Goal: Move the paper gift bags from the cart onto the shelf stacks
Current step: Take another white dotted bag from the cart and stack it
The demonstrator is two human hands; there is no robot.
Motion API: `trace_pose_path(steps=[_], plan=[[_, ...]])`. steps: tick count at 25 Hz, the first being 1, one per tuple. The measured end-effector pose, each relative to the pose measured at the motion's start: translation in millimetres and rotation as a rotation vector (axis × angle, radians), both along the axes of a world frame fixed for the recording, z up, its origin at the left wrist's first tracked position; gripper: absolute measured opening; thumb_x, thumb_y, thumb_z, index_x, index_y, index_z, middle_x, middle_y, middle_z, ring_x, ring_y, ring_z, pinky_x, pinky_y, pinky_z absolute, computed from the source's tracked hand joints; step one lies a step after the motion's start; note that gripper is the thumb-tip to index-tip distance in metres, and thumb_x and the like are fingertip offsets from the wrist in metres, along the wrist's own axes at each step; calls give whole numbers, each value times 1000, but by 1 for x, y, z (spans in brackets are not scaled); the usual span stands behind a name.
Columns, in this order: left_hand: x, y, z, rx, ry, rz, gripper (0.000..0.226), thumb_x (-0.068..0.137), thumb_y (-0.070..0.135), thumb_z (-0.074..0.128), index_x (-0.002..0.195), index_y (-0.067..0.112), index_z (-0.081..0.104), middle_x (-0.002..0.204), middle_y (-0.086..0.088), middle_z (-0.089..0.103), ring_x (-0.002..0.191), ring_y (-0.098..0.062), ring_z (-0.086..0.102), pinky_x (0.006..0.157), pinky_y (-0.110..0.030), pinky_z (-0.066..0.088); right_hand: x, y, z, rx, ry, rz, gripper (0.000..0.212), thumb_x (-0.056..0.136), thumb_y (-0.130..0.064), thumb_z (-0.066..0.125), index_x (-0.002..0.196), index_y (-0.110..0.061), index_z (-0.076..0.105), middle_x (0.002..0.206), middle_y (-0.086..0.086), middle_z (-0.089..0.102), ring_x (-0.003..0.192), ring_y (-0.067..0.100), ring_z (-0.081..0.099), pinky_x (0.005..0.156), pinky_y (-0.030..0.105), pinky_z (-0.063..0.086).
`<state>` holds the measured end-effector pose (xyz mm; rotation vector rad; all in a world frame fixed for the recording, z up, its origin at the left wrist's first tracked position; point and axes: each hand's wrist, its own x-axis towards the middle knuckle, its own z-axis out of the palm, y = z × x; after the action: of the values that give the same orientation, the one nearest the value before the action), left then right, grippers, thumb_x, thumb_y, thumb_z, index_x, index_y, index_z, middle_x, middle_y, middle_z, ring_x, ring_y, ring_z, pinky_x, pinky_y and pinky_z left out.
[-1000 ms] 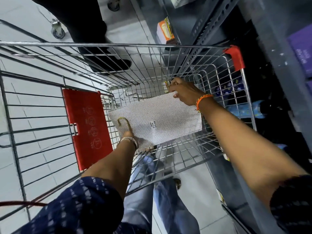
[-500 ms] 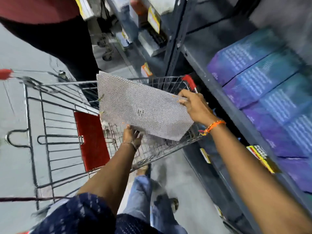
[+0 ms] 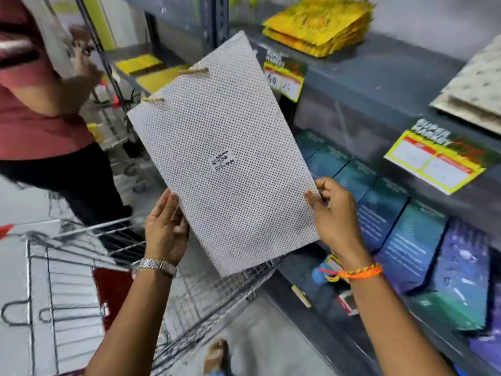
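Note:
A flat white dotted paper gift bag (image 3: 225, 147) with twine handles and a barcode sticker is held up in front of me, above the wire cart (image 3: 81, 272). My left hand (image 3: 166, 229) grips its lower left edge. My right hand (image 3: 332, 213) pinches its lower right edge. The bag's handle end points up and away, toward the grey shelf (image 3: 379, 69). On that shelf lie a stack of yellow gift bags (image 3: 320, 23) at the back and a stack of cream patterned bags (image 3: 477, 90) at the right.
A person in a red top and black trousers (image 3: 40, 109) stands at the left beyond the cart. Blue and purple boxes (image 3: 406, 226) fill the lower shelf. Price tags (image 3: 284, 77) hang on the shelf edges. A dark upright post (image 3: 217, 20) rises behind the bag.
Both hands have lifted the white bag out of the cart and raised it to shelf height, turning it so its handles point up. My view has tilted up toward the shelf.

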<state>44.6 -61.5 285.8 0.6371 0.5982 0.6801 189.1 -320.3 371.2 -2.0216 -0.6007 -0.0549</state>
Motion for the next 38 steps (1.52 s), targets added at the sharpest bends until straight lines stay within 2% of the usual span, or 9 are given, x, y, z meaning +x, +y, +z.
trace_pose_path(steps=[8, 15, 20, 23, 28, 31, 34, 36, 38], plan=[[43, -45, 132, 327, -280, -101, 26, 97, 4, 55, 106, 15, 76, 104, -1, 77, 87, -8, 74, 84, -26, 59, -31, -82, 89, 255, -118, -186, 28, 94, -6, 58, 97, -33, 61, 90, -18, 74, 83, 1, 70, 71, 22, 54], [127, -145, 220, 656, -412, -398, 37, 93, 1, 61, 129, 5, 65, 133, -17, 63, 128, -37, 54, 108, -53, 42, -48, -194, 152, 180, -405, -616, 32, 92, -10, 57, 120, -23, 66, 106, -2, 69, 95, 17, 68, 86, 45, 55], [180, -247, 267, 918, -461, -576, 36, 91, -1, 62, 127, 5, 67, 119, -6, 73, 102, -15, 69, 89, -29, 56, -63, -290, 184, -84, -527, -892, 31, 90, -7, 58, 120, -11, 67, 104, 14, 69, 101, 33, 62, 83, 24, 40], [201, -327, 292, 1044, -480, -640, 33, 89, -6, 62, 117, 9, 71, 106, 1, 76, 93, -10, 70, 87, -28, 57, -74, -354, 203, -195, -546, -1053, 28, 89, -9, 59, 115, -13, 70, 104, 14, 73, 103, 36, 63, 79, 29, 39], [215, -449, 319, 1261, -423, -830, 20, 84, 6, 71, 99, 15, 78, 97, 1, 78, 94, -20, 74, 89, -42, 58, -66, -455, 225, -410, -481, -1224, 11, 89, -11, 61, 85, -6, 69, 86, 25, 71, 90, 45, 64, 67, 36, 43], [219, -513, 324, 1482, -307, -808, 21, 81, 30, 74, 94, 15, 74, 82, 8, 68, 81, -20, 66, 67, -23, 52, -51, -505, 227, -383, -351, -1287, 19, 91, -9, 61, 89, 9, 67, 94, 33, 67, 99, 51, 59, 79, 48, 53], [227, -555, 322, 1583, -84, -914, 45, 78, 48, 74, 110, 18, 63, 99, 5, 60, 81, -10, 56, 67, -18, 43, -36, -537, 227, -404, -292, -1301, 21, 91, -5, 61, 86, 15, 64, 96, 34, 66, 104, 52, 56, 85, 56, 53], [235, -571, 316, 1637, -30, -958, 31, 78, 50, 71, 82, 28, 49, 82, 12, 47, 68, -4, 45, 58, -18, 34, -26, -554, 223, -449, -261, -1292, 24, 92, -6, 59, 76, 11, 61, 90, 31, 66, 100, 49, 56, 94, 53, 50], [241, -581, 310, 1725, 15, -1026, 30, 80, 50, 70, 94, 26, 57, 95, 10, 57, 91, -13, 58, 69, -21, 42, -19, -567, 217, -483, -214, -1288, 26, 92, -6, 60, 68, 5, 58, 77, 25, 62, 83, 42, 54, 91, 39, 48]])
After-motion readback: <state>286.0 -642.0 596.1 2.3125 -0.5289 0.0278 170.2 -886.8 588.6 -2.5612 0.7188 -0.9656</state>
